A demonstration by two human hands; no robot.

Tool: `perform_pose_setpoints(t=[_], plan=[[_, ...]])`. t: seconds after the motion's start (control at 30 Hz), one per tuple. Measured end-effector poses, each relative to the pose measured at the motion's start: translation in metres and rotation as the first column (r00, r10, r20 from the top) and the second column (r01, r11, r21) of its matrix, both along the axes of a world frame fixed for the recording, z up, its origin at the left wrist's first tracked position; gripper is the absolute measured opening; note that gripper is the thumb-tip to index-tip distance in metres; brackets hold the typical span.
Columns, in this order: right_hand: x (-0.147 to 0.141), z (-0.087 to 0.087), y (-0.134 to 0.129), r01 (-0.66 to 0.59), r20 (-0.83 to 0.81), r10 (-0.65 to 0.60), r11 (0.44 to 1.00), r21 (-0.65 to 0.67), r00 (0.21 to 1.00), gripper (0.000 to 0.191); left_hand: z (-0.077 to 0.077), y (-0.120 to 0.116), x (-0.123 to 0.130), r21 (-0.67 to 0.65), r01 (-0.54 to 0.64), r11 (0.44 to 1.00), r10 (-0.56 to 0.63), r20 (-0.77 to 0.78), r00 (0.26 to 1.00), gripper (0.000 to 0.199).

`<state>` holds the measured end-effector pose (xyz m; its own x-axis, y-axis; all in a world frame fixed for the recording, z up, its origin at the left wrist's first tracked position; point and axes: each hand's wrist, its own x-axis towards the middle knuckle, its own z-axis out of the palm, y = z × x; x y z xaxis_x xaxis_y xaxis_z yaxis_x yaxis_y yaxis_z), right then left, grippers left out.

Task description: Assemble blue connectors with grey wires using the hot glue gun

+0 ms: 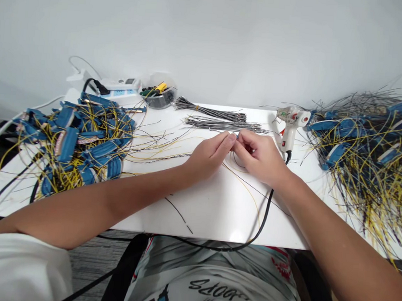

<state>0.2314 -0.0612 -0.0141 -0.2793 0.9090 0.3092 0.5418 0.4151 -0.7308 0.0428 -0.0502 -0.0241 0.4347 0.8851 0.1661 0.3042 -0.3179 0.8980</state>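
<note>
My left hand (210, 154) and my right hand (261, 156) meet above the middle of the white table (204, 215). Both are closed, thumbs and fingertips pinched on a small blue wired part (237, 135). Only a sliver of blue shows between the fingertips, so its shape is mostly hidden. A yellow wire (245, 184) and a black wire trail down from below the hands toward the right. Just behind lie two bundles of grey-black wires (220, 124). Right of my right hand a white glue gun (291, 125) stands with its black cord hanging down.
A heap of blue parts with yellow and black wires (67, 144) covers the table's left side. Another such heap (370, 159) spreads on the right. Toward the back left are a power strip (122, 91) and a clear tub of tools (159, 98). The glue gun's cord (266, 211) crosses the front edge.
</note>
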Motion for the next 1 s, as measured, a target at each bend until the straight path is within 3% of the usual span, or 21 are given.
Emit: perform_pose_setpoints(t=[1.0], plan=[[0.0000,0.0022,-0.0012,0.001,0.018,-0.001,1.000,0.012,1.000,0.034,0.0013,0.0003,-0.0014,0.008,0.029,1.000,-0.028,-0.017,0.999,0.049]])
